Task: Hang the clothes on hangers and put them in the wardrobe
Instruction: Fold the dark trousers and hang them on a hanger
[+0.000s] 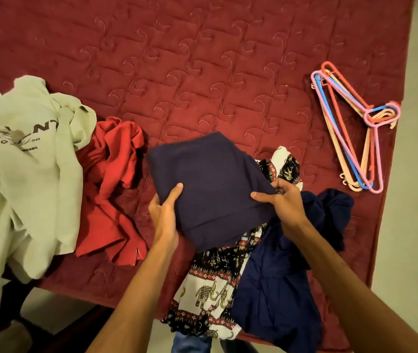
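- Nearest, over the front edge of the bed (pixel 203 59): an elephant-print garment (pixel 210 289) and a dark blue garment (pixel 279 276), heaped side by side and partly hanging off toward the floor
- Just above that heap: a folded navy garment (pixel 210 184), lifted a little and held from 2 sides
- At its left edge: the left hand (pixel 163 212), thumb on top, the rest curled under the cloth and closed on it
- At its right edge: the right hand (pixel 283 200), thumb pressed flat on top, fingers (pixel 285 187) bent round the fold, likewise closed on it
- Left of the hands, on the bed: a crumpled red garment (pixel 111 187), then a pale printed shirt (pixel 24 161) spilling over the bed's corner
- Farther off and to the right, well apart from both hands: a bundle of coloured plastic hangers (pixel 355 128), long axis running from far-left to near-right, hooks turned toward the bed's right edge
- By judgement: right hand the nearer of the 2 to the hangers, so probably a reach up and right once the navy piece is opened out; no hanger in it yet, no wardrobe in view
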